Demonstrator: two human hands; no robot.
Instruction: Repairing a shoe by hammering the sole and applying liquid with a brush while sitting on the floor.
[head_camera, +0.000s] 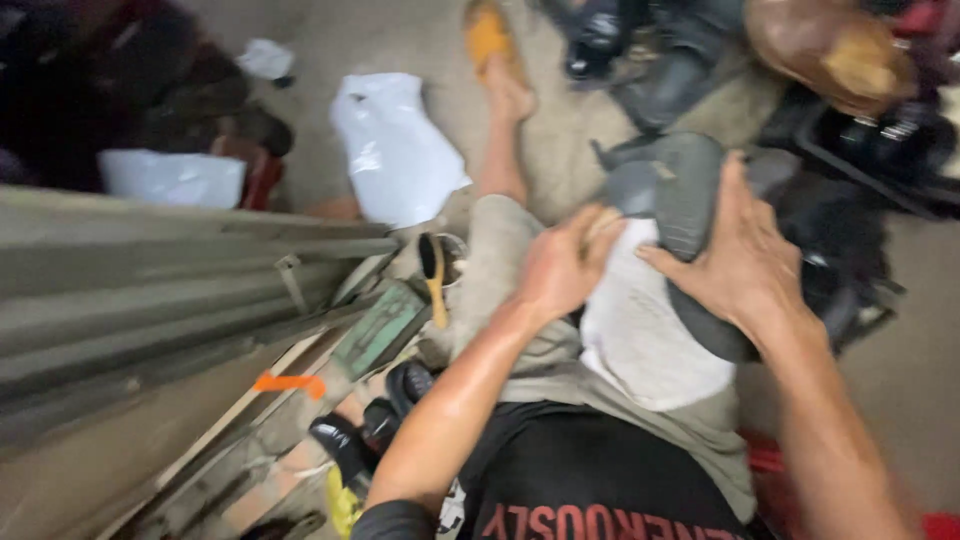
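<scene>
At the far left we see a stack of grey corrugated sheets (150, 290) lying along the floor, with a white plastic bag (397, 145) on the concrete floor (400, 40) just beyond its end, and below the stack an orange-tipped strip (288, 383) and several small black caps (385, 420) beside our thigh. A brush with a pale handle (434, 275) stands in a small tin near the knee. Moving right, we note the left hand (563, 262), clenched on the edge of a white cloth (645, 330) that is spread over the lap, apparently to shield the khaki shorts (500, 250) and to rub with. The dark grey shoe (680, 215) rests on this cloth over the right thigh, sole turned partly up; the right hand (735, 260) lies flat over its upper with fingers spread, pressing it down so that it does not roll. The extended leg ends in an orange sandal (488, 35) on the floor ahead. To the right and above, black boots and shoes (650, 60), a tan bag (830, 50) and black cases (880, 150) crowd the floor close to the right hand, leaving little room on that side. Motion blur hides finer detail of the shoe.
</scene>
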